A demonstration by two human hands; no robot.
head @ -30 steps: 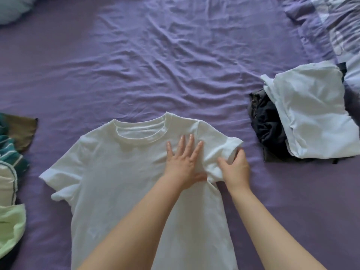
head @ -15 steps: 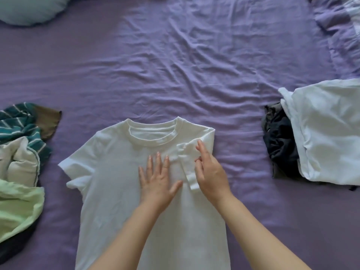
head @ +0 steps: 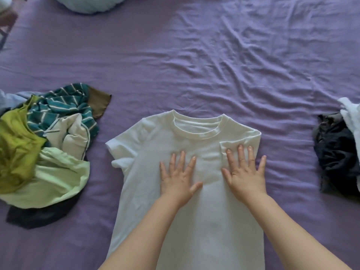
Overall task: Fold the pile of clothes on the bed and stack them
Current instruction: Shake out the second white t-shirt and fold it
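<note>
Both hands lie flat with fingers spread, grasping nothing: the left hand (head: 176, 177) presses the chest of the white T-shirt (head: 194, 221), the right hand (head: 245, 172) its folded-in sleeve. The shirt lies lengthwise on the bed (head: 194, 65), collar pointing away.

Beyond the collar of the white T-shirt (head: 194, 152), open purple sheet (head: 194, 65). Left of it, a narrow free strip, then the unfolded pile (head: 44, 152). Right, a wider strip before the dark garment (head: 337, 156).
</note>
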